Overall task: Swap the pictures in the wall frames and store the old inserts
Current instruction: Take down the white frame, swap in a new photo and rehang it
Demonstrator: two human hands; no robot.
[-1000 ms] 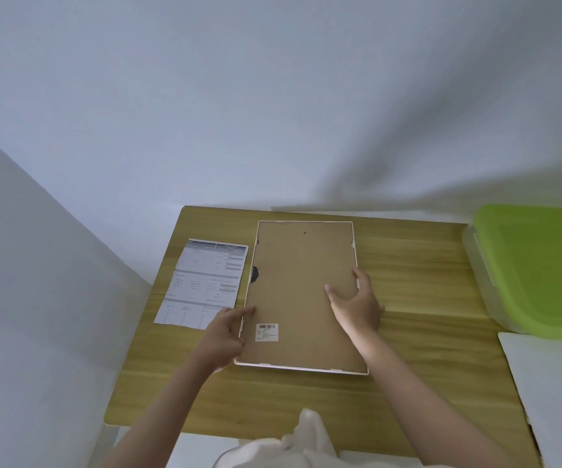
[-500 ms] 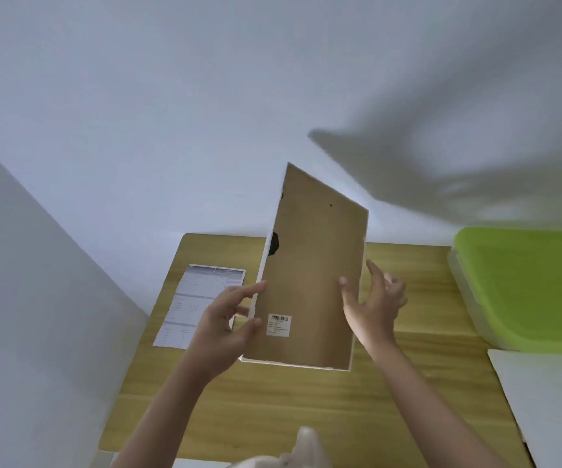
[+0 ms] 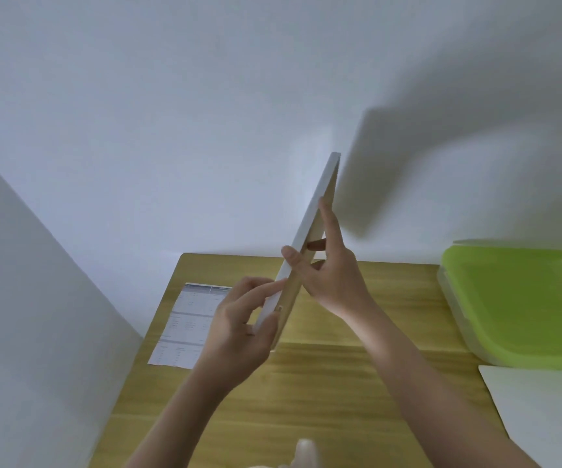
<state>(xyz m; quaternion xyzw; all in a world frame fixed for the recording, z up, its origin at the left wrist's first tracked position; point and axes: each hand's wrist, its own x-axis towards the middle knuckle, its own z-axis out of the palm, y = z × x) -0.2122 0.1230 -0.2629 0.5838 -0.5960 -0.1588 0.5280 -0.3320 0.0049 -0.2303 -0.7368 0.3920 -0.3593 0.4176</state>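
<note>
A white picture frame (image 3: 318, 194) with a brown backing board is held up above the wooden table (image 3: 323, 393), turned edge-on to me and leaning to the right. My left hand (image 3: 242, 327) grips its lower end, thumb on the backing side. My right hand (image 3: 328, 270) holds its middle, thumb over the white edge and fingers along the far side. A printed sheet (image 3: 190, 324) lies flat on the table to the left, partly behind my left hand.
A clear plastic box with a green lid (image 3: 522, 305) stands at the right edge of the table. A white sheet (image 3: 543, 410) lies in front of it. White walls close in behind and on the left.
The frame lay face down on the table; both hands have lifted it and swung it up, so it now shows only its edge.
</note>
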